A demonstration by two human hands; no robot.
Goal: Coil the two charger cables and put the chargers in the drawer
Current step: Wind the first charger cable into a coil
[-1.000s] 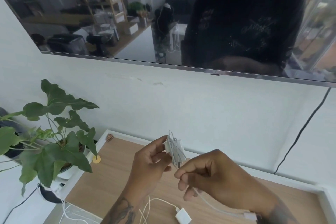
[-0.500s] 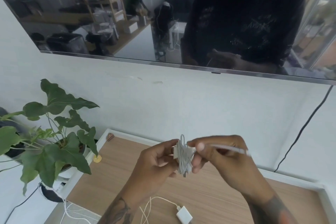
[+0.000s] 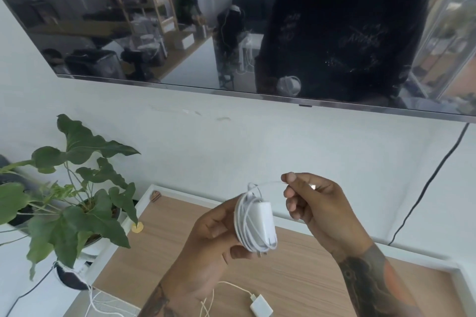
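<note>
Step 1: coiling charger (image 3: 260,224), nearly wrapped. Left hand (image 3: 216,237) fingers clamped on it; right hand (image 3: 306,201) fingers pinch cable tail (image 3: 268,183). Next: tuck tail. Charger 2 (image 3: 261,305) waits on bench (image 3: 322,278).

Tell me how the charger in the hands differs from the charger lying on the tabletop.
The held charger is up off the table in the left hand; the second charger lies on the wooden tabletop. The held charger's cable is wound round its body, its end pinched by the right hand; the second charger's cable trails loose. Both are white blocks.
</note>
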